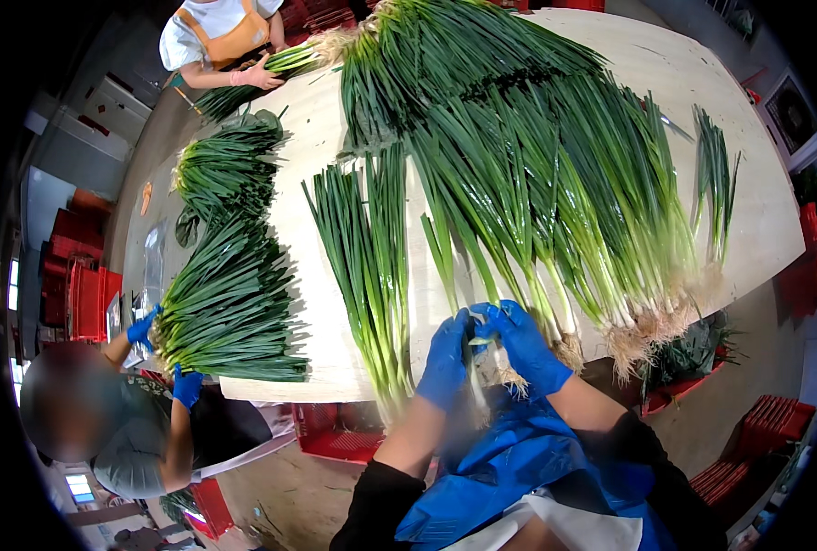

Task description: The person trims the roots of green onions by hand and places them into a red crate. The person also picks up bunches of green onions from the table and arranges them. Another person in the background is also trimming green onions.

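At the table's front edge, my two blue-gloved hands work close together. My left hand [445, 361] is closed on the pale lower stem of a leek, its root end blurred below. My right hand [522, 347] grips another leek [507, 375] near its roots, and a small loose leaf strip [479, 341] shows between the hands. Just left of them lies a slim bundle of leeks [363, 266], roots toward me. To the right spreads a large pile of leeks [601, 202], green tops pointing away and stringy roots at the near edge.
A co-worker in blue gloves handles a leek bundle [229, 303] at the left of the pale table [307, 367]. Another person, in an orange apron [227, 32], holds leeks at the far left. Red crates [335, 432] stand below the front edge, and more are stacked [753, 441] at right.
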Available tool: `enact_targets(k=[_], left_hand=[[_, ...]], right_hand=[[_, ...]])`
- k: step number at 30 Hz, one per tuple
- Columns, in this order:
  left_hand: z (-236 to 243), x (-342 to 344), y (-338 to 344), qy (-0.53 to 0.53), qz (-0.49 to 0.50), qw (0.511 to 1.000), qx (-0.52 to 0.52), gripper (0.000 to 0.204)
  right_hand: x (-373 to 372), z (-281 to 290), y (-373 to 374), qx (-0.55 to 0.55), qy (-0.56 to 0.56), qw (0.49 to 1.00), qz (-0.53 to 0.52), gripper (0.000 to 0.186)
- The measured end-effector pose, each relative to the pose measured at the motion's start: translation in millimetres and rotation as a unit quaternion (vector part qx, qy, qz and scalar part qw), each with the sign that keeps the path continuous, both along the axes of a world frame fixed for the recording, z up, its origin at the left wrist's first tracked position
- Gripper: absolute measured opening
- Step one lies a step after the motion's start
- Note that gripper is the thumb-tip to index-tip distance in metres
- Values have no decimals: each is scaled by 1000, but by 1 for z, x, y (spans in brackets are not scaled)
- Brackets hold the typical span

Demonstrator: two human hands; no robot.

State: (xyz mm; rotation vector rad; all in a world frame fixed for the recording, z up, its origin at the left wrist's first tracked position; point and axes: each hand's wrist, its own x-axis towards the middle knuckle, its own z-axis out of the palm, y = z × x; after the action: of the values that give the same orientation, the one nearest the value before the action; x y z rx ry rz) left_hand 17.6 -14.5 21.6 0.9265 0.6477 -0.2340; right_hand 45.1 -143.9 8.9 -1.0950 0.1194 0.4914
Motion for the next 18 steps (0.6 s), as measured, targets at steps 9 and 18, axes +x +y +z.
enact_targets(k=[9, 18], left_hand=[[-66, 59, -33, -11, 73, 997, 18, 30], [-71, 47, -66, 25, -33, 866, 498, 66]], right_hand=[[-51, 85, -134, -62, 67, 987, -133, 19], [-85, 120, -354, -469, -249, 734, -424, 30]])
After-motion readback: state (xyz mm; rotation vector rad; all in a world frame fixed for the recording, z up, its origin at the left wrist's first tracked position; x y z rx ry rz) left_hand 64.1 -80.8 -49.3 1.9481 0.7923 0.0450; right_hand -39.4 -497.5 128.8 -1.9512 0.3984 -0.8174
